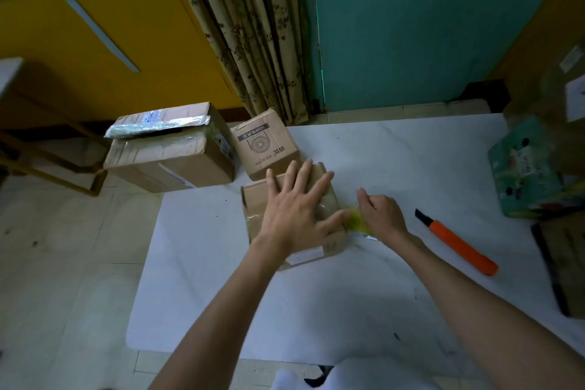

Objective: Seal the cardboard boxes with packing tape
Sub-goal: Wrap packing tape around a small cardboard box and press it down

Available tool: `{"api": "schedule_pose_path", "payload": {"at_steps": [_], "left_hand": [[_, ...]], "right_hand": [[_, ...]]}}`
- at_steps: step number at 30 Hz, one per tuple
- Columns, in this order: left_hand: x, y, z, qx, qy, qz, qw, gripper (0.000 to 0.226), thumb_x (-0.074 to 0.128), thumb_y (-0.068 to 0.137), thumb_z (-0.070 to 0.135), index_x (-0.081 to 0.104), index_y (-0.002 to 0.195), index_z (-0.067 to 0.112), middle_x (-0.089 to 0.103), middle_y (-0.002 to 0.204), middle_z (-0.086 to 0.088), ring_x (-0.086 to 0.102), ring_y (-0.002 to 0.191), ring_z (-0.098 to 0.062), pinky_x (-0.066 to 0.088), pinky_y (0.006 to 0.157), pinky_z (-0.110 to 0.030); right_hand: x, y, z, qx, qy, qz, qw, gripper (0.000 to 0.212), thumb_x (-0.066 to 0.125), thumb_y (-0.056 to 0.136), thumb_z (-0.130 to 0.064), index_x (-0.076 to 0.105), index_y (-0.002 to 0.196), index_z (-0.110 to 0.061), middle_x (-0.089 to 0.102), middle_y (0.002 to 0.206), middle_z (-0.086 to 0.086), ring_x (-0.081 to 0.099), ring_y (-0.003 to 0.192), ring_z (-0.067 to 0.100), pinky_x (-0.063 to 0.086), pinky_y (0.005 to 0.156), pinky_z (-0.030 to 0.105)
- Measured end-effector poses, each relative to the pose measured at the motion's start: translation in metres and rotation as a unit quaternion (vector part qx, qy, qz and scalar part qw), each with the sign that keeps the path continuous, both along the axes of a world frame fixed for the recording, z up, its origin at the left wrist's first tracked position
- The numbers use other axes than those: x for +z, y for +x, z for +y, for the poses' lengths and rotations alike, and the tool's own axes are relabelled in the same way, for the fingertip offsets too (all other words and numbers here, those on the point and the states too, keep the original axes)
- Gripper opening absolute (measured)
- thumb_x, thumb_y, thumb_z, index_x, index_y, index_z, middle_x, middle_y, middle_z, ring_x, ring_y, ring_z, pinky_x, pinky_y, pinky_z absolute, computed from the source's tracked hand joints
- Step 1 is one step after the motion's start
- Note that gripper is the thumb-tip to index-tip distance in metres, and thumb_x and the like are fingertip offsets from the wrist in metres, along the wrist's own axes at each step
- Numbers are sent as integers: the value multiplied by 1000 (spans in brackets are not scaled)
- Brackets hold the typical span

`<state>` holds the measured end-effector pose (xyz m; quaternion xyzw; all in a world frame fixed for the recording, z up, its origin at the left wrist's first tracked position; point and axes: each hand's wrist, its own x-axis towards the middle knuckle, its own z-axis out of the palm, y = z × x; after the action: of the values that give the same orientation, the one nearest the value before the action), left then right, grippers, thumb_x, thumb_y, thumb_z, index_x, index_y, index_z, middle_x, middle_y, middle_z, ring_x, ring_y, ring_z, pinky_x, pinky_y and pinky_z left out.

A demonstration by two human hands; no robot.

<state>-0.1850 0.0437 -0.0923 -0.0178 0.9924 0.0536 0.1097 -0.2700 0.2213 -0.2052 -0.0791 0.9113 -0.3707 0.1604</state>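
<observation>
Pressing flat on the lid, the left hand (294,215) lies with fingers straight and spread over the small cardboard box (254,199), which sits on the white table (316,310) near its far left corner. The right hand (381,215) is at the box's right edge, fingers curled round a blurred yellow-green object, judged to be the tape roll (356,220). A glossy film, probably clear packing tape (330,207), shows across the lid beside the left thumb.

Step in hand, as judged: laying a strip across the lid seam, with the left hand holding the box and strip down while the right draws tape past the edge.

Next move calls for:
- carrying the strip down the right side wall under tension;
- firm downward pressure from the left hand so the box does not slide;
- cutting the strip. The orange utility knife (459,242) lies on the table to the right, apart from the right hand.

A USB fan box (264,144) stands just beyond the small box, and a large cardboard box (171,152) sits to its left, flap partly lifted; both are judged to await sealing.
</observation>
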Motion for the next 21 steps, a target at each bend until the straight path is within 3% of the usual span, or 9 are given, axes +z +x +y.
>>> {"api": "schedule_pose_path", "payload": {"at_steps": [4, 9, 13, 16, 18, 19, 20, 21], "left_hand": [[1, 11, -22, -30, 15, -5, 999, 78, 14, 89, 84, 11, 158, 47, 2, 170, -1, -7, 156, -28, -8, 120, -66], [0, 4, -45, -108, 33, 2, 994, 80, 23, 86, 87, 22, 156, 48, 8, 170, -1, -6, 157, -26, -7, 120, -66], [-1, 6, -58, -163, 32, 7, 986, 76, 31, 89, 84, 22, 156, 49, 1, 171, 0, -12, 156, -25, -7, 120, -66], [2, 13, -50, -157, 22, 22, 987, 70, 38, 92, 74, 26, 156, 47, -1, 171, -3, -14, 156, -27, -7, 121, -66], [6, 26, -37, -132, 44, 96, 986, 59, 46, 95, 58, 42, 151, 38, 21, 167, -7, 5, 156, -32, 6, 123, -64], [6, 36, -24, -131, 86, 174, 972, 49, 53, 96, 45, 56, 142, 29, 42, 158, -9, 29, 150, -35, 24, 121, -60], [4, 49, -7, -132, 146, 264, 944, 35, 60, 94, 30, 69, 126, 19, 61, 138, -10, 53, 132, -33, 42, 110, -51], [-2, 66, 14, -117, 211, 324, 915, 21, 65, 92, 19, 76, 108, 12, 72, 116, -7, 66, 108, -27, 53, 93, -40]], "right_hand": [[-6, 3, -16, -6, -28, -10, 1000, 65, 40, 104, -44, 64, 63, 1, 68, 67, 15, 63, 68, 30, 48, 65, 39], [0, 12, -14, 21, -56, -46, 997, 67, 40, 103, -45, 47, 51, -5, 59, 59, 20, 58, 60, 32, 44, 58, 41], [5, 38, -7, 54, -93, -105, 989, 61, 43, 101, -50, 36, 49, -19, 37, 46, -4, 37, 47, 13, 29, 53, 31], [6, 58, 3, 78, -128, -121, 981, 59, 50, 89, -66, 37, 54, -21, 36, 44, -9, 34, 46, 6, 28, 49, 27], [7, 66, 8, 86, -157, -144, 973, 57, 52, 80, -68, 45, 56, -17, 45, 46, -8, 41, 45, 7, 32, 46, 22], [5, 67, 10, 88, -163, -154, 971, 56, 56, 80, -65, 49, 57, -14, 50, 48, -5, 45, 46, 9, 34, 46, 22], [3, 68, 11, 88, -159, -157, 971, 55, 58, 81, -62, 52, 59, -12, 54, 50, 0, 47, 47, 11, 36, 47, 24], [0, 68, 12, 88, -151, -157, 972, 54, 59, 81, -59, 53, 59, -11, 56, 52, 3, 49, 48, 12, 37, 49, 27]]}}
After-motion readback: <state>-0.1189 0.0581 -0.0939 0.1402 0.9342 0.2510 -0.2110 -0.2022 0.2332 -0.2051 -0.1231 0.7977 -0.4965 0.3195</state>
